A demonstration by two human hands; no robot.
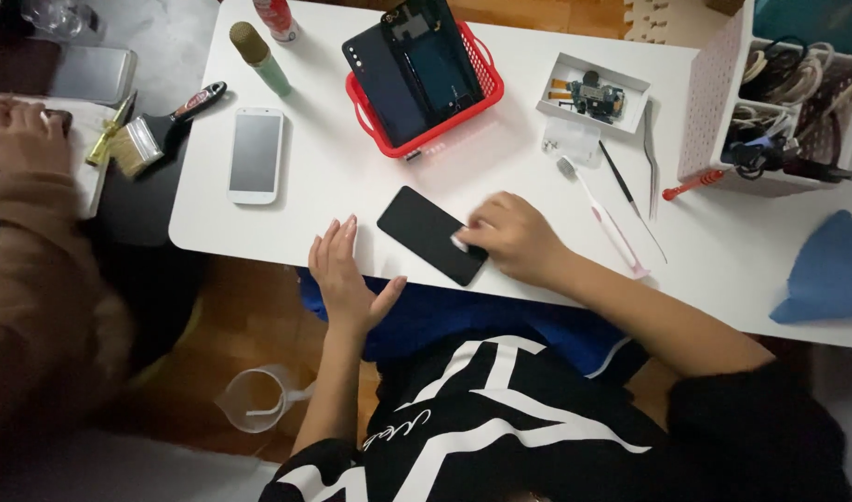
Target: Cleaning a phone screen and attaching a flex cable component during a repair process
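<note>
Wiping a black phone panel near the front edge of the white surface (370,186).

Head view: the right hand (514,239), its grip clenched on a small white pad (459,241), presses on the dark phone (432,234); the left hand (344,271) lies flat and released beside it. Wiping looks underway; the opened phone (416,65) waits in the red basket (486,79).

Black phone (431,233), red basket (469,100), white table (351,177)

Phone-repair workbench: tweezers (651,158), screwdriver (693,184), tray of phone parts (592,96)
</note>
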